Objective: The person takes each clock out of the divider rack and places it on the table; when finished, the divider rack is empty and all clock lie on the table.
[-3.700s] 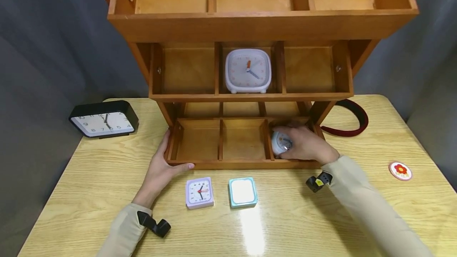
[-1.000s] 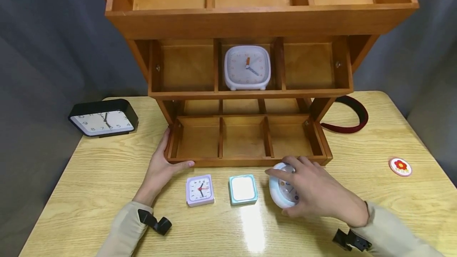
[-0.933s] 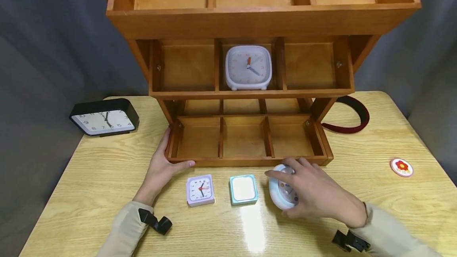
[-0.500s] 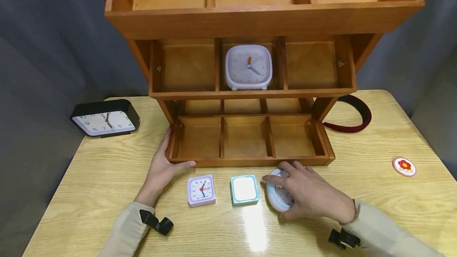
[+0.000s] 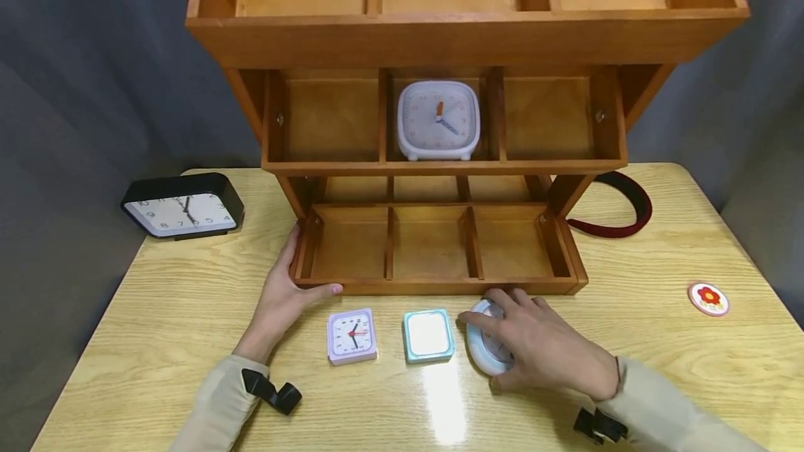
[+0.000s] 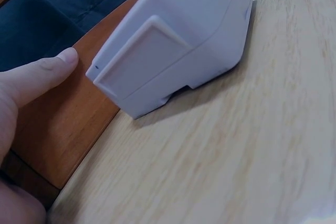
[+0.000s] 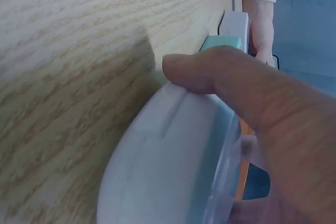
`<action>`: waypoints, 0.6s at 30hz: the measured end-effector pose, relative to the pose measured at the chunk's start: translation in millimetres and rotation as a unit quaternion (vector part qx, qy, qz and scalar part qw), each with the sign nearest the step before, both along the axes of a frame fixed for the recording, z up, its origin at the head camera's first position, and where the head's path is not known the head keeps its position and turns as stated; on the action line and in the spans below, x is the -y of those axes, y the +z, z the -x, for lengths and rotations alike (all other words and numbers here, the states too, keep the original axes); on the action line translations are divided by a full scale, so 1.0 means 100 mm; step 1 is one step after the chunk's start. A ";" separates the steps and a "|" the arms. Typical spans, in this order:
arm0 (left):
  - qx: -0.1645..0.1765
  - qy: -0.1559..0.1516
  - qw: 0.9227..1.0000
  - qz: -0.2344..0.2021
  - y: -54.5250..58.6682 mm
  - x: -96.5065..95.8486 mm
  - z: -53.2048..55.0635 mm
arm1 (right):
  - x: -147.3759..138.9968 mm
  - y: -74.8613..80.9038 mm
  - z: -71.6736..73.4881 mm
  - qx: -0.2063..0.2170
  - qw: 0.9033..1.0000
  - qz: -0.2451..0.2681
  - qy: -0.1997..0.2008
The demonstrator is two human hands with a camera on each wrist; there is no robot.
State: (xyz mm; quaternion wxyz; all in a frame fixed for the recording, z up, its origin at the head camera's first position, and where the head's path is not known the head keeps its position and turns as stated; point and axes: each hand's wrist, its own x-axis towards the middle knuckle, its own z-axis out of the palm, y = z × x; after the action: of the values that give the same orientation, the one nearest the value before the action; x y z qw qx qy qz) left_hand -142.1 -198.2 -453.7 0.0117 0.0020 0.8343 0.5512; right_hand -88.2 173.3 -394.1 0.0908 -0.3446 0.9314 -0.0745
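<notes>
My right hand grips a round pale-blue alarm clock just in front of the lowest drawer. In the right wrist view its thumb presses the rim of the white clock body, close over the tabletop. Part of the dial is hidden under the fingers. My left hand rests on the lowest drawer's left corner, thumb along the drawer front and fingers along its side. A small purple square clock lies near that thumb, and a teal square clock with a blank-looking face lies between the hands.
Above the lowest drawer, a white clock stands in the middle compartment of the pulled-out middle drawer. The top drawer juts out furthest. A black clock stands left; a dark red headband and flower badge lie right.
My right hand has lifted the round clock out of the lowest drawer's right compartment, brought it forward over the table, then shifted slightly left and down. My left hand has stayed at the drawer corner.
</notes>
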 end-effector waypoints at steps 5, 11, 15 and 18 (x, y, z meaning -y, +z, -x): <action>-0.009 0.001 1.000 0.004 0.00 0.01 0.00 | -0.02 0.12 -0.04 -0.050 0.999 0.005 0.007; -0.010 -0.001 1.000 0.003 0.00 0.01 0.00 | -0.03 0.37 -0.03 -0.097 0.995 0.016 0.006; -0.012 -0.002 1.000 -0.004 0.00 0.01 0.00 | -0.05 0.49 -0.02 -0.118 0.992 0.043 0.007; -0.012 -0.003 1.000 -0.007 0.00 0.00 0.00 | -0.06 0.55 0.00 -0.131 0.990 0.058 0.011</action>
State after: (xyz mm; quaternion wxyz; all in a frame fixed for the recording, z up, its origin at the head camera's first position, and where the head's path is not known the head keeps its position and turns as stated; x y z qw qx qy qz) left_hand -141.7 -198.4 -453.9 0.0037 0.0109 0.8305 0.5569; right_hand -87.7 179.3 -339.2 -0.0515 -0.3661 0.9256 -0.0814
